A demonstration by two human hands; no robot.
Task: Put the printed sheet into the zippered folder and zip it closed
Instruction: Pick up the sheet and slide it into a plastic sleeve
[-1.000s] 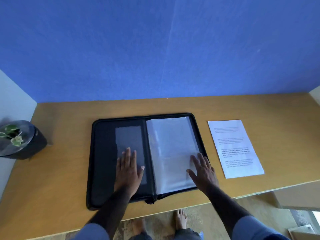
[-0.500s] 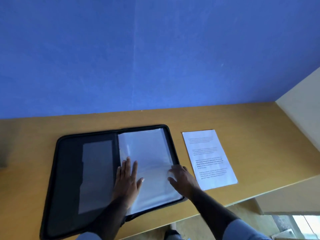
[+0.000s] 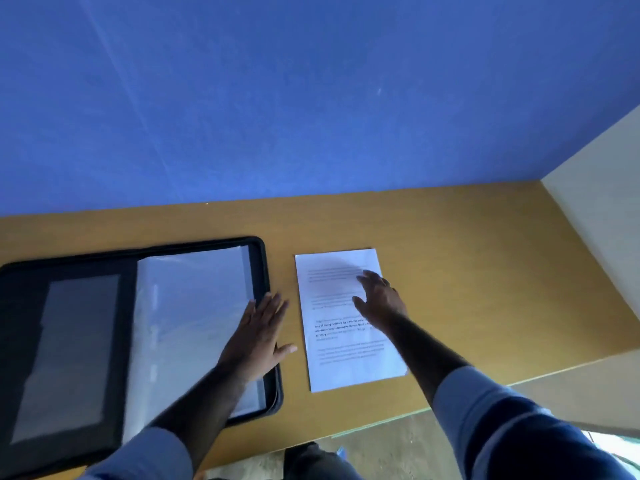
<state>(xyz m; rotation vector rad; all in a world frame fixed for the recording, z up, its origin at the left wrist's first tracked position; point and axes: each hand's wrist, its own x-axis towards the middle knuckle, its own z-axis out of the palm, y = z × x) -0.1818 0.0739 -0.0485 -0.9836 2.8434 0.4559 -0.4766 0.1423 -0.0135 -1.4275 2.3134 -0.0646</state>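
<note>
While the left hand [image 3: 258,336] lies flat, fingers spread, on the open zippered folder [image 3: 138,337], the right hand [image 3: 379,301] reaches with loose, empty grip over the printed sheet [image 3: 346,358] on the tabletop [image 3: 467,271]; picking it up seems next

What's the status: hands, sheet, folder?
Left hand flat, open, on folder's right edge. Right hand open over sheet, no grip seen. Sheet outside on desk; folder unzipped. Nothing blocking.
</note>
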